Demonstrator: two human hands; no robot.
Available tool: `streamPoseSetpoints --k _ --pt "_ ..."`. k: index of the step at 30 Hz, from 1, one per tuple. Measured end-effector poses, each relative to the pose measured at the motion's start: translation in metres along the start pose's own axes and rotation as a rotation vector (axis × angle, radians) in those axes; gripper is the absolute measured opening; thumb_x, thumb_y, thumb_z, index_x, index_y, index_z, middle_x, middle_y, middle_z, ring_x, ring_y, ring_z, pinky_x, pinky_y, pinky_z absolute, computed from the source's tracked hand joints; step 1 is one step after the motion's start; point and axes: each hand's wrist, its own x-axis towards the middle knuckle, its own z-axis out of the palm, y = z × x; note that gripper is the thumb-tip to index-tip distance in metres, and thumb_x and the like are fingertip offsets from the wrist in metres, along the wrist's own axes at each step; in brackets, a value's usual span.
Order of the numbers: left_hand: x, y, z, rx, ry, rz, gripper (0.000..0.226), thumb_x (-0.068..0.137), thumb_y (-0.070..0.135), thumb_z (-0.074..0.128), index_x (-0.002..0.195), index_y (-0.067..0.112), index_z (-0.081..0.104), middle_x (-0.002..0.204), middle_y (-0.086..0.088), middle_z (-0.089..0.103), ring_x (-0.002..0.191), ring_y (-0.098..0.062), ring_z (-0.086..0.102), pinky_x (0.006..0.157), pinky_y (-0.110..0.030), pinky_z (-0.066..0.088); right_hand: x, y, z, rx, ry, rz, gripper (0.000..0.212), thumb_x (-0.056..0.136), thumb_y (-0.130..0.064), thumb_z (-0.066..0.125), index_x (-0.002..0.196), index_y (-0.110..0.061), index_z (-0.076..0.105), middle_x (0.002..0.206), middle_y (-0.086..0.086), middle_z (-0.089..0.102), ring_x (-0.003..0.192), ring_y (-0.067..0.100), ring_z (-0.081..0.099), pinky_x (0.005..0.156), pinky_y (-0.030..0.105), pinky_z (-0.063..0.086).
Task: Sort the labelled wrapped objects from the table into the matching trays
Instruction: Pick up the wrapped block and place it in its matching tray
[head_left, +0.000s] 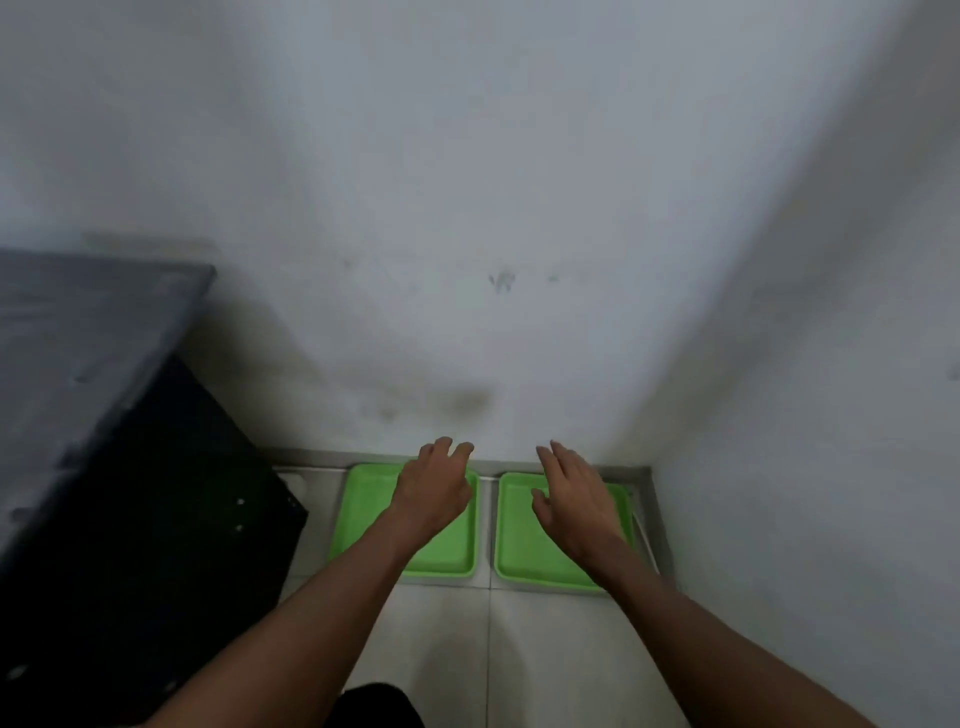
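Note:
Two green trays lie side by side on the tiled floor against the wall: the left tray (363, 519) and the right tray (519, 551). What shows of each tray holds nothing. My left hand (434, 488) hovers over the left tray, fingers loosely apart, holding nothing. My right hand (574, 499) hovers over the right tray, fingers spread, also with nothing in it. No wrapped objects are in view.
A dark table (88, 332) with a black side panel (156, 519) stands at the left, its top blurred. White walls (519, 208) meet in a corner at the right behind the trays. Pale floor tiles (519, 649) stretch toward me.

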Motion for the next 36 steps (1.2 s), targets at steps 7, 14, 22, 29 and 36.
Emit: streamPoseSetpoints --k 7,14,22,29,36 --pt "-0.079 0.036 -0.205 0.002 0.054 -0.046 0.053 0.096 0.020 0.049 0.147 0.020 0.036 0.149 -0.009 0.041 0.133 -0.029 0.044 0.098 -0.046 0.048 -0.013 -0.090 -0.217 -0.030 0.084 -0.074 0.061 0.100 -0.033 0.043 0.152 -0.011 0.020 0.161 0.015 0.022 0.147 0.028 0.023 0.120 0.042 0.024" --pt "-0.142 0.012 -0.339 0.015 0.189 -0.098 0.053 0.095 0.022 0.049 0.147 0.020 0.036 0.150 -0.010 0.042 0.132 -0.030 0.045 0.099 -0.046 0.049 -0.019 -0.190 -0.333 -0.040 0.181 -0.174 0.059 0.098 -0.032 0.049 0.149 -0.011 0.028 0.157 0.015 0.031 0.144 0.031 0.030 0.117 0.044 0.031" --pt "-0.224 -0.098 -0.379 -0.016 0.221 -0.131 0.052 0.093 0.021 0.052 0.144 0.022 0.039 0.148 -0.010 0.044 0.135 -0.031 0.043 0.102 -0.051 0.048 -0.035 -0.337 -0.319 -0.050 0.165 -0.250 0.057 0.098 -0.033 0.050 0.147 -0.011 0.031 0.155 0.015 0.035 0.142 0.029 0.034 0.113 0.043 0.036" --pt "-0.313 -0.265 -0.388 -0.021 0.155 -0.280 0.047 0.092 0.020 0.052 0.139 0.018 0.046 0.139 -0.015 0.051 0.127 -0.038 0.052 0.098 -0.050 0.049 -0.041 -0.499 -0.262 -0.001 0.115 -0.342 0.054 0.096 -0.030 0.055 0.143 -0.010 0.040 0.148 0.014 0.046 0.134 0.030 0.044 0.102 0.044 0.046" --pt "-0.369 -0.388 -0.397 0.027 0.147 -0.414 0.042 0.093 0.021 0.052 0.134 0.014 0.047 0.134 -0.015 0.054 0.122 -0.036 0.054 0.095 -0.049 0.051 -0.033 -0.626 -0.219 0.048 0.028 -0.431 0.054 0.096 -0.031 0.054 0.143 -0.010 0.039 0.148 0.015 0.045 0.133 0.031 0.046 0.105 0.043 0.044"
